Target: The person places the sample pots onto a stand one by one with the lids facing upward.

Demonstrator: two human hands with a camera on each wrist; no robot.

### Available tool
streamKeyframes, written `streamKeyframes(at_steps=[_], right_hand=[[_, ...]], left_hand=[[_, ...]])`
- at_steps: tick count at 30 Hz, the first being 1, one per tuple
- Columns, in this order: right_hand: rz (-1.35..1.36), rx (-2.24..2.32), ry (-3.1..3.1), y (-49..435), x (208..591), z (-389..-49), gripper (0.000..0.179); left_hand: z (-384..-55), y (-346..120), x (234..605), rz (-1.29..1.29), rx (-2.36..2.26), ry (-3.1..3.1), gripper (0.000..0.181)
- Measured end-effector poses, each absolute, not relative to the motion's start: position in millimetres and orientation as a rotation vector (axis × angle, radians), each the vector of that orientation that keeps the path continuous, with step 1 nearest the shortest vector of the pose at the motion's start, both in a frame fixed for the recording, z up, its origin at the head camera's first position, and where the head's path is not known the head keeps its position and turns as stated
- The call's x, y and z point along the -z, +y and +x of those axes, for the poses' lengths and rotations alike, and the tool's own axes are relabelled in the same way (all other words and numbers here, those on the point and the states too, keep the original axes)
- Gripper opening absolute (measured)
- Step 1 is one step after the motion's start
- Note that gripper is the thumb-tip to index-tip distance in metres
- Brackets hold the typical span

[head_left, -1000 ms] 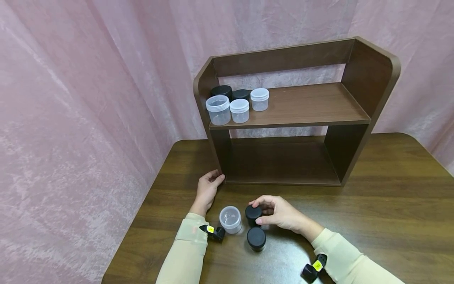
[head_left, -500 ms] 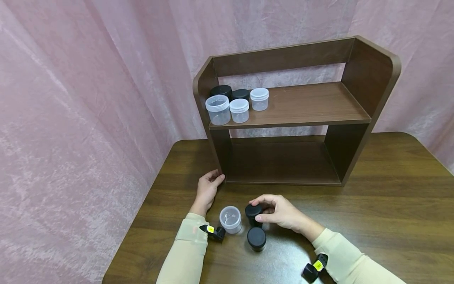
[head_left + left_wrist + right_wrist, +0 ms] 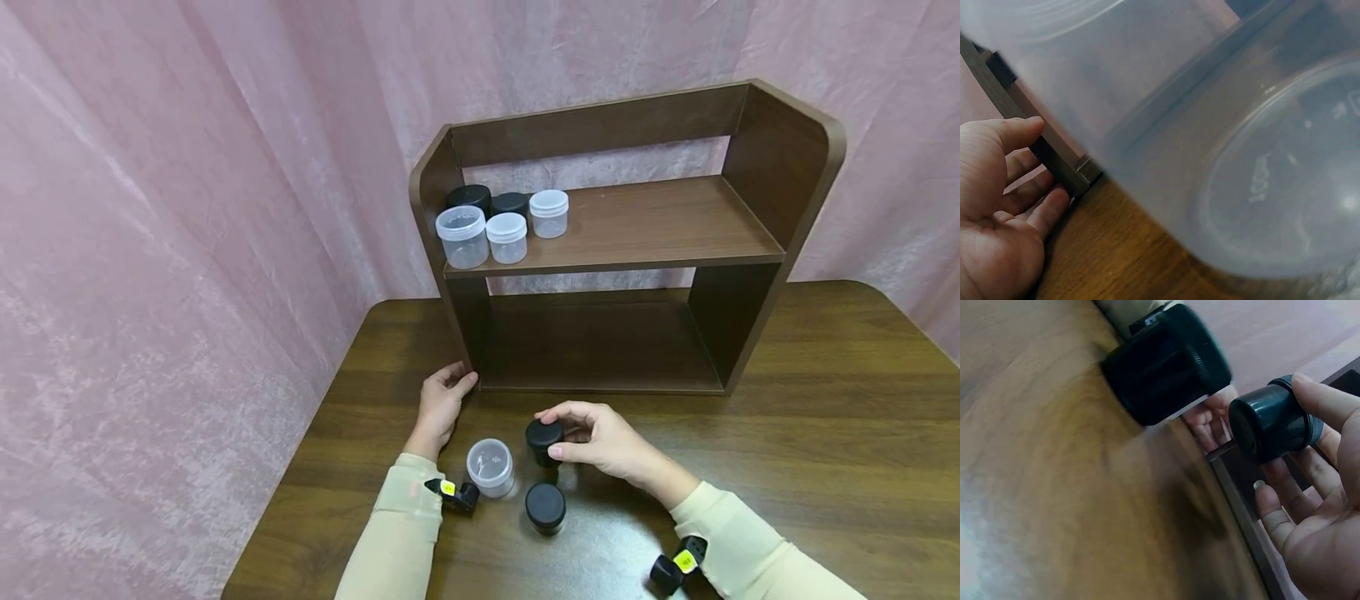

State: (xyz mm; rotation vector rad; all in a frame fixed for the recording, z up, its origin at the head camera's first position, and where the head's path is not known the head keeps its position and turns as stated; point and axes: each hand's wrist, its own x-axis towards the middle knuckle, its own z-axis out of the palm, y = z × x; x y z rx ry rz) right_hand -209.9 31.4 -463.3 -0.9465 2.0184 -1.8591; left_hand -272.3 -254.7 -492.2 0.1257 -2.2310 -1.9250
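Above the counter (image 3: 825, 467) | we pinched a black jar (image 3: 543, 435), right hand (image 3: 611, 442) | our left hand (image 3: 439, 408), loosely spread, touched the shelf (image 3: 660, 221)

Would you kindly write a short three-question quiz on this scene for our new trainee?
1. Multiple choice: the right hand holds a) a clear jar, b) a black jar, c) nothing.
2. True or false: the left hand touches the brown shelf unit.
3. Count: how many jars can you see standing on the upper shelf?

Key: 1. b; 2. true; 3. five.
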Motion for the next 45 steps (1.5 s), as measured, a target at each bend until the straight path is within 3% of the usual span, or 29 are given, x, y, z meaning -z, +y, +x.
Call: streamKeyframes(at_steps=[18,34,45], right_hand=[[-1.081,1.878,2.111,47.9,419.5,-221.7,0.034],[-0.973,2.008,2.064,57.2,357.2,-231.2,0.039],[-1.054,1.987,2.159,61.3,313.6,-235.5,0.039]], left_hand=[[-273.1,-256.6,496.9,0.152,1.938,-2.238,0.044],[-273.7,-256.7,494.3,0.170,1.966,-2.220,0.042],[-274.4,-255.3,494.4,0.158,1.956,-2.212,0.042]])
